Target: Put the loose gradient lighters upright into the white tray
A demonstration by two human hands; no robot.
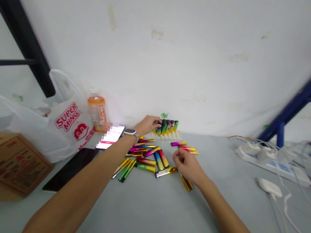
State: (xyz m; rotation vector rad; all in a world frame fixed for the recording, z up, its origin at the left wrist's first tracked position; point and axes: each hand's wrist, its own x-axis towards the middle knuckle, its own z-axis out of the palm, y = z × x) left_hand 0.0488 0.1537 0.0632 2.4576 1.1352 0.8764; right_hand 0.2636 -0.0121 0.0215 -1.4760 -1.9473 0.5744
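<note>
My left hand (148, 125) is at the left end of a white rack (174, 136), its fingers closed on a lighter (159, 128) beside a row of several upright lighters (171, 126). Loose colourful metallic lighters (146, 162) lie spread on the table in front of the rack. My right hand (187, 165) rests at the right side of this pile, fingers curled together near a gold lighter (186, 183) that sticks out under it; what the fingers hold, if anything, is hidden.
On the left are a cardboard box (12, 168), a white plastic bag (55, 123), an orange-capped bottle (97, 108), a lit phone (112, 137) and a black tablet (71, 168). A power strip (275, 165), white adapter (270, 187) and cables lie right on the grey table (133, 216).
</note>
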